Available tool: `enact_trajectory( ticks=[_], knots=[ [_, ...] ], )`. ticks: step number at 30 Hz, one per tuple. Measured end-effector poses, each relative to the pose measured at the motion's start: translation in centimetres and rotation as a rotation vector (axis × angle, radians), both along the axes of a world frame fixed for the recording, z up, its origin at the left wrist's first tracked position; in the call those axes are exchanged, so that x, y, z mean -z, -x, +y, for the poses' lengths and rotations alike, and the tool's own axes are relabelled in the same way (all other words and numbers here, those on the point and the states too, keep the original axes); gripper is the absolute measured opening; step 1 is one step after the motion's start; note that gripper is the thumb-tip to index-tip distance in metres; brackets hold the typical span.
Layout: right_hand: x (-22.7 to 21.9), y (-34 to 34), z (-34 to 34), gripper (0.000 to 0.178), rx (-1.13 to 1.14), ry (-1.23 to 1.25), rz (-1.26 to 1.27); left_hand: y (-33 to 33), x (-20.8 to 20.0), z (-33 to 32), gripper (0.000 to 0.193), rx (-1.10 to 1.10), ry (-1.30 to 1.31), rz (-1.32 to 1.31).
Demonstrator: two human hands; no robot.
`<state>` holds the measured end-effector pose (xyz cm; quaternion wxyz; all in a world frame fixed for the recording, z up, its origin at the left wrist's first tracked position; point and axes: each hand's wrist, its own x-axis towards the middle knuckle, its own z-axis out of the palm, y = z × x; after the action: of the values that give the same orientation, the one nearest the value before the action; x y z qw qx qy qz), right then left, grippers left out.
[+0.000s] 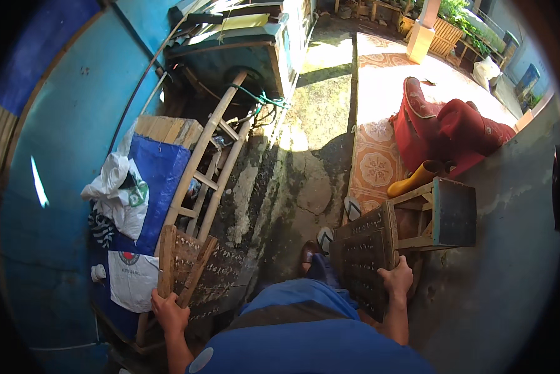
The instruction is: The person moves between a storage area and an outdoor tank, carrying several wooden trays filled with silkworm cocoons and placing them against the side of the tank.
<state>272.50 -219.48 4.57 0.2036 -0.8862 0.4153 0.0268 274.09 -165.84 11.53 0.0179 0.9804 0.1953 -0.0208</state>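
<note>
My left hand [171, 310] is closed around the lower end of a wooden batten on a weathered wooden board [221, 265], which is dotted with rows of small pale marks. My right hand [397, 278] has its fingers wrapped over the edge of a second dark wooden board [364, 265], with similar rows of marks and a plain wood rim. Both boards stand tilted, one on each side of my legs. Just beyond my right hand is a small wooden stool or crate [453, 212] with a dark panel. What supports the boards' lower edges is hidden.
A bamboo ladder [199, 165] leans along the left, beside a blue tarp [161, 165] with white sacks [121, 193]. Red upholstered furniture [451, 128] and a yellow boot [414, 179] stand on the tiled porch [377, 156]. Sandals [353, 208] lie by its edge; a grey wall borders the right.
</note>
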Motion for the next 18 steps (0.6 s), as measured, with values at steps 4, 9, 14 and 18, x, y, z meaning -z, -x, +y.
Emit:
enact_trajectory(
  ticks=[4,9,14,18],
  knots=[
    [-1.3,-7.9,-0.9,0.049,-0.007,-0.018,-0.028,-10.2,-1.4,-1.3,0.032,0.001,0.035,0.003],
    [-3.7,-15.4,-3.2,0.049,0.059,-0.012,0.035,-20.5,-0.8,-5.0,0.032,0.061,0.061,0.013],
    [-3.3,-21.9,-6.7,0.051,0.092,0.031,-0.046,-32.0,1.5,-9.3,0.027,0.114,0.178,0.036],
    [-4.6,-29.0,-7.7,0.058,0.194,0.068,0.100,-40.2,5.4,-11.1,0.024,0.200,0.233,0.038]
  ],
)
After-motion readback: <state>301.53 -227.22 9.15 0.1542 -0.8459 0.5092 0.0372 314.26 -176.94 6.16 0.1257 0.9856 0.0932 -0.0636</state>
